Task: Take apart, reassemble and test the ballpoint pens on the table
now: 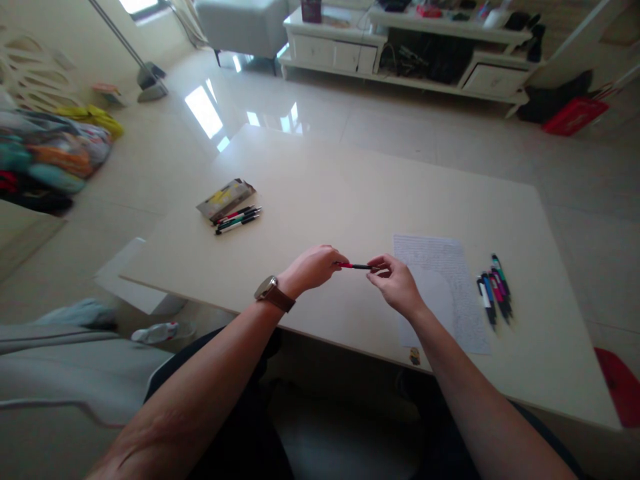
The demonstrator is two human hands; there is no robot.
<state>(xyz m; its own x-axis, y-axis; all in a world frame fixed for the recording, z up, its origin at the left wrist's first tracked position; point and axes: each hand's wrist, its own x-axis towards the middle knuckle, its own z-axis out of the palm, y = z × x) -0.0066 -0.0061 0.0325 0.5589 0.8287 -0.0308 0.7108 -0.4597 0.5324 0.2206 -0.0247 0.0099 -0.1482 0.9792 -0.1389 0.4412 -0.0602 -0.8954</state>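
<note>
A red and black pen (357,267) is stretched level between my two hands above the table. My left hand (323,262), with a watch (267,288) on its wrist, pinches the red end. The fingertips of my right hand (395,283) are closed on the dark end. Beneath and beside the right hand lies a sheet of paper (465,300) covered in lines of writing, with a plain white area. Several pens (494,290) lie in a group right of the paper. On the left, several more pens (237,220) lie against a grey and yellow box (227,200).
The white table (325,193) has its near edge by my lap. A small yellow sticker or figure (415,356) is at that edge. Beyond are a white TV cabinet (330,53), a grey seat (243,27) and a dustpan (151,83); clothes (55,153) are piled at left.
</note>
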